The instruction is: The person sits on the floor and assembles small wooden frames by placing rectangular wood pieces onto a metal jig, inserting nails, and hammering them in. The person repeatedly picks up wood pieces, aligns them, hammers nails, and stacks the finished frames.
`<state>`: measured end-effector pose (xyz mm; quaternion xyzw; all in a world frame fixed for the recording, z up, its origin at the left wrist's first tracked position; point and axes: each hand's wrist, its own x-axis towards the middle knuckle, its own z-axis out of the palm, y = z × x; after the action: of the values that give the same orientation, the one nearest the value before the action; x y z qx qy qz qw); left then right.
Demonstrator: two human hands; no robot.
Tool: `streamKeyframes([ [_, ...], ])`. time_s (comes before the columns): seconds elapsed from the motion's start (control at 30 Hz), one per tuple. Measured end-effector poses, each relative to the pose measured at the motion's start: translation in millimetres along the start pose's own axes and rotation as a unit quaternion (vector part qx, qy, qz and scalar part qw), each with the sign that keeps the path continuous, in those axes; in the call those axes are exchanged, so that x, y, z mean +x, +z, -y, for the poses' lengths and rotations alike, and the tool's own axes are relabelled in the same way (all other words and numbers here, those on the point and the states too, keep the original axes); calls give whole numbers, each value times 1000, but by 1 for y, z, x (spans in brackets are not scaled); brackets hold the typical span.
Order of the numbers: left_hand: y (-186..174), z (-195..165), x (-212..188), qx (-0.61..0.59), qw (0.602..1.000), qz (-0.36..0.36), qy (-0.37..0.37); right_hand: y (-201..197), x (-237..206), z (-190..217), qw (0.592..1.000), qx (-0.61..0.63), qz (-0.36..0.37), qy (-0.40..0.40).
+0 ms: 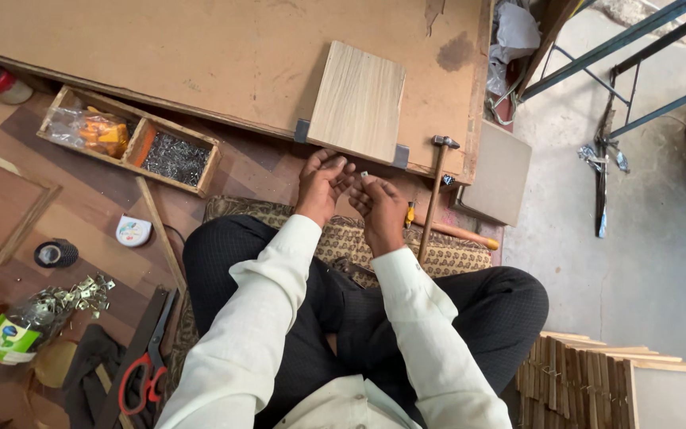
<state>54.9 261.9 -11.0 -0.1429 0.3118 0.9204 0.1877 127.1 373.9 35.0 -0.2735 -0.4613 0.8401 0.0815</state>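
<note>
1. The left hand [321,184] and right hand [379,208] meet just in front of the person's crossed legs, fingertips pinched together on a tiny pale piece [364,174]; it is too small to tell its long axis or which way it points.
2. Just beyond the hands lies a light wooden panel [359,101] with grey corner pieces, its long axis running away from the person, tilted slightly right.
3. A hammer [435,191] lies right of the hands, head away from the person, handle pointing back toward the knee.
4. At left, a wooden tray [130,137] holds an orange-filled clear packet and a heap of small metal fasteners; nearer lie a round white tape measure [133,230] and a green-labelled bag [17,330] spilling metal clips.
5. Red-handled scissors [144,373] lie by the left knee.
6. The person sits on a patterned mat [446,253] on brown board flooring; bare concrete floor lies at right.
</note>
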Motion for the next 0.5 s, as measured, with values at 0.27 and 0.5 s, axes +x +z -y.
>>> streamKeyframes([
  [0.27, 1, 12, 4, -31, 998, 51, 7, -14, 23, -7, 999, 36, 9, -27],
  [0.5, -7, 20, 2, 55, 995, 80, -6, -13, 20, -7, 999, 33, -10, -10],
])
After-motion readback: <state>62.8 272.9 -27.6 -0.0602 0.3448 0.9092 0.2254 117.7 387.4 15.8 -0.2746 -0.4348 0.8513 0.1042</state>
